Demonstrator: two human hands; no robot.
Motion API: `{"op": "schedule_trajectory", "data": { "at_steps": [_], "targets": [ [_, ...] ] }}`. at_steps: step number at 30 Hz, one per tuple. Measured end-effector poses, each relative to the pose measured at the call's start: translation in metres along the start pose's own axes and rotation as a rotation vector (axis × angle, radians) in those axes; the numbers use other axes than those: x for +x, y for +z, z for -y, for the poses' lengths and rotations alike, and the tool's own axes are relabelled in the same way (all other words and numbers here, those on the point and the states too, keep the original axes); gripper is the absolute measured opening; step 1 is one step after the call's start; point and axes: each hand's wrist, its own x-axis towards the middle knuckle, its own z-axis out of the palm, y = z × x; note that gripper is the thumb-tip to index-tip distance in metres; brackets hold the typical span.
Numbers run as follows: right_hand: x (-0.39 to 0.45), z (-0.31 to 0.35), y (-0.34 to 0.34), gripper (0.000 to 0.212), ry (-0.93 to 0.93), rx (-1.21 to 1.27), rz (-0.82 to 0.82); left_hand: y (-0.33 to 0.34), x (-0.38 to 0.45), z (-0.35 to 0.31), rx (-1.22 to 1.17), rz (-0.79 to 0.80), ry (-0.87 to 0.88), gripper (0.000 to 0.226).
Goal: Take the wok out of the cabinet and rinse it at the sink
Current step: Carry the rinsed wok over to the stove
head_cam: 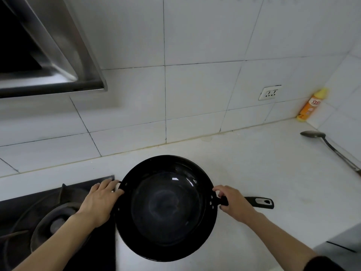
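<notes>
White tiled wall behind, white table (254, 163) below. Black wok (166, 208) on table, upright, open side up, dark and glossy inside, looks empty. Landmark: wok.

Left hand (99, 202) at wok's left rim, fingers curled round small loop handle (120, 185), grasping it. Right hand (232, 200) at wok's right side, fingers and thumb closed round base of long handle (259, 202); handle's black end with metal hanging slot sticks out past hand to the right. Both grips clenched on wok handles. Dark sleeve (322, 264) at right forearm, bottom right of wok.

Left of wok: black stove (58, 194) set in table, round burner (56, 223) partly hidden by left forearm; wok's left edge just beside stove edge, touching or not, cannot tell. Up-left of wok: steel hood (58, 55) on wall. Up-right of wok: socket (270, 92) on wall; further right, orange-yellow bottle (311, 105) upright in corner. Right of wok, well apart: metal ladle (330, 146) lying on table, bowl toward wall.
</notes>
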Motion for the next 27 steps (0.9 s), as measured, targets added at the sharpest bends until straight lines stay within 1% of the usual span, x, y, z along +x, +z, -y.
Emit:
{"op": "schedule_trajectory", "data": {
  "at_steps": [5,10,12,16,18,20,24,25,27],
  "targets": [
    [-0.028,0.008,0.011,0.054,0.066,-0.035,-0.004,-0.002,-0.006,-0.020,-0.145,-0.141,0.122,0.052],
    [-0.059,0.029,0.029,0.057,0.136,0.006,-0.040,0.007,-0.014,-0.041,-0.237,-0.254,0.192,0.020],
    [-0.070,0.038,0.037,0.057,0.153,0.015,-0.059,0.011,-0.017,-0.050,-0.271,-0.298,0.225,0.015],
    [-0.087,0.056,0.050,0.056,0.170,0.049,-0.075,0.016,-0.023,-0.066,-0.258,-0.263,0.256,0.036],
    [-0.094,0.063,0.055,0.054,0.152,0.041,-0.088,0.018,-0.026,-0.074,-0.256,-0.223,0.267,0.032],
    [-0.099,0.067,0.059,0.047,0.111,0.011,-0.107,0.020,-0.029,-0.081,-0.256,-0.193,0.279,0.027],
    [-0.100,0.064,0.057,0.029,-0.042,-0.073,-0.169,0.020,-0.037,-0.093,-0.256,-0.149,0.290,0.024],
    [-0.098,0.062,0.055,0.030,-0.066,-0.112,-0.169,0.020,-0.040,-0.096,-0.257,-0.144,0.282,0.025],
    [-0.094,0.057,0.050,0.040,-0.084,-0.149,-0.155,0.019,-0.044,-0.104,-0.247,-0.128,0.254,0.029]
  ]
}}
